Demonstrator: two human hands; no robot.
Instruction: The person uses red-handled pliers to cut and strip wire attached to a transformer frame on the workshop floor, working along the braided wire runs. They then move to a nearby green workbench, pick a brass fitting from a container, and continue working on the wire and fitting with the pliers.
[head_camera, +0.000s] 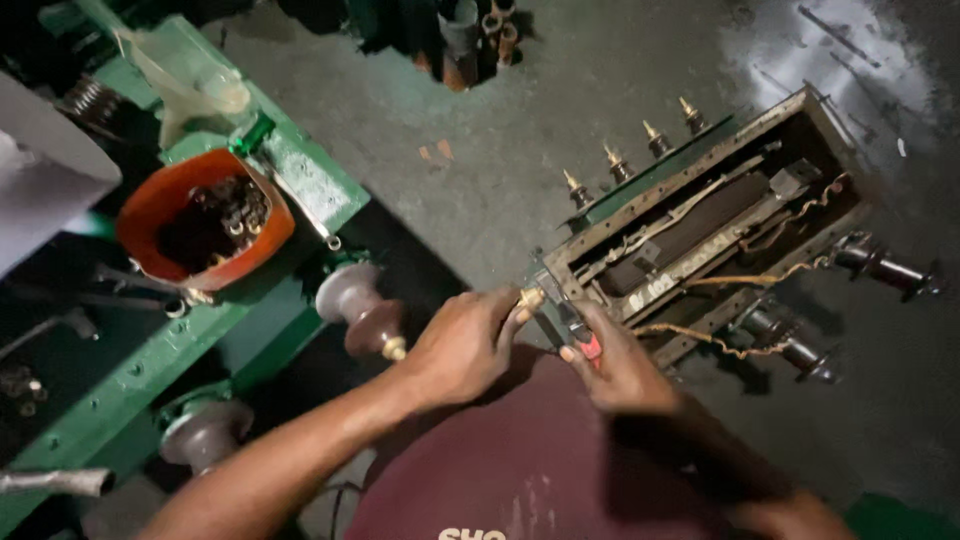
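My left hand (462, 345) pinches a small brass terminal stud (531, 298) at the near corner of an open rectangular metal transformer tank (812, 238) lying on the concrete floor. My right hand (622, 362) grips a red-handled tool (588, 345), its head pressed against the same corner. The tool's tip is hidden behind my fingers. Inside the tank lie a dark core and bare twisted copper leads (745, 281). A row of brass-tipped bushings (628, 160) stands along the tank's far rim.
A green metal frame (300, 175) runs along the left, carrying an orange bowl (160, 205) of small parts. Brown porcelain insulators (362, 310) stick out beside it, and dark bushings (885, 268) project from the tank's right side.
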